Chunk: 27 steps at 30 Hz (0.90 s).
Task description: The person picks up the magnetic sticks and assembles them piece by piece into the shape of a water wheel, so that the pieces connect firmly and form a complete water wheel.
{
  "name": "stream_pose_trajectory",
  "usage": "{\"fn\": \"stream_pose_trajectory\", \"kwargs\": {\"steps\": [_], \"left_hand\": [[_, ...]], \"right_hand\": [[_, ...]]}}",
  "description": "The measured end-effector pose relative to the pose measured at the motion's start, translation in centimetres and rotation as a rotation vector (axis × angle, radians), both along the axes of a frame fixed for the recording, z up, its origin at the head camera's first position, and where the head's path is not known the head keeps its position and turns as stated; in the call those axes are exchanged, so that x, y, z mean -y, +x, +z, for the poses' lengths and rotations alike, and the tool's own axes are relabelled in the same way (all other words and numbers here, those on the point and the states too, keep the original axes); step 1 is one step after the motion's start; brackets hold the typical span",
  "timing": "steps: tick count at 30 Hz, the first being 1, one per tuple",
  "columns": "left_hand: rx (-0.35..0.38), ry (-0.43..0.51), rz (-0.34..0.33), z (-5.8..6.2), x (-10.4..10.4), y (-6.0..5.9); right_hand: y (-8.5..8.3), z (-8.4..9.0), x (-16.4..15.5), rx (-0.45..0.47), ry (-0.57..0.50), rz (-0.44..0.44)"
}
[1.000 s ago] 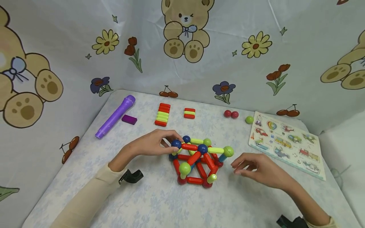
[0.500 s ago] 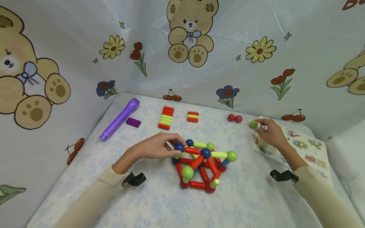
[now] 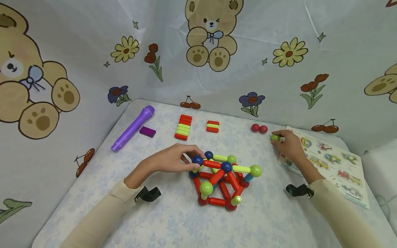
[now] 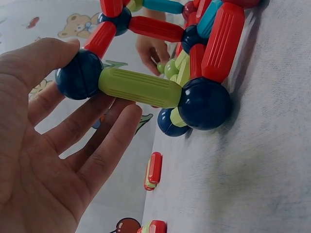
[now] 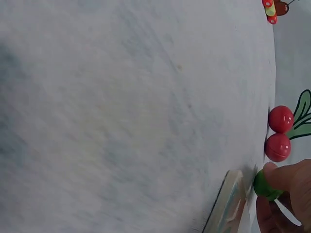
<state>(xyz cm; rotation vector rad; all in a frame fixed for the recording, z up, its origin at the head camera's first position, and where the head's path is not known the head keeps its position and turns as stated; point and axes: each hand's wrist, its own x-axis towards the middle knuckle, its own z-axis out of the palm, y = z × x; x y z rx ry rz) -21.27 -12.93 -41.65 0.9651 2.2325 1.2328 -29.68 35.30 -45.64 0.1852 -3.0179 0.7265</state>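
At the table's (image 3: 93, 193) middle stands the rod-and-ball frame (image 3: 221, 181), and the left hand (image 3: 173, 162) steadies its left side, thumb and fingers lightly pinching a blue ball (image 4: 79, 74) at the top corner; the wrist view shows the fingers mostly straight beneath the green rod (image 4: 141, 87) that runs from that ball. Well to the right and farther back, the right hand (image 3: 288, 144) pinches the green ball (image 3: 275, 138) between its fingertips, just beside the puzzle board's (image 3: 338, 165) far-left corner and near two red balls (image 3: 259, 128). So the green ball lies to the right of the frame and beyond it, with only the right hand near it; the frame's nearest open end is the green-capped corner (image 3: 255, 170) on the right.
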Motion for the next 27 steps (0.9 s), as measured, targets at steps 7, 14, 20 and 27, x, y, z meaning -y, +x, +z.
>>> {"fn": "stream_pose_trajectory", "kwargs": {"steps": [7,14,20,27], "left_hand": [[0.002,0.006,-0.008,0.1,-0.1,0.1],[-0.013,0.001,-0.002,0.2,0.0,0.2],[-0.014,-0.006,-0.004,0.1,-0.1,0.2],[-0.002,-0.003,0.004,0.2,-0.2,0.2]], "right_hand": [[2.1,0.0,0.0,-0.024,-0.036,0.011],[5.3,2.7,1.0,-0.125,-0.094,0.045],[10.0,6.5,3.7,-0.171,-0.267,0.085],[15.5,8.8,7.1,-0.121,-0.529,0.34]]}}
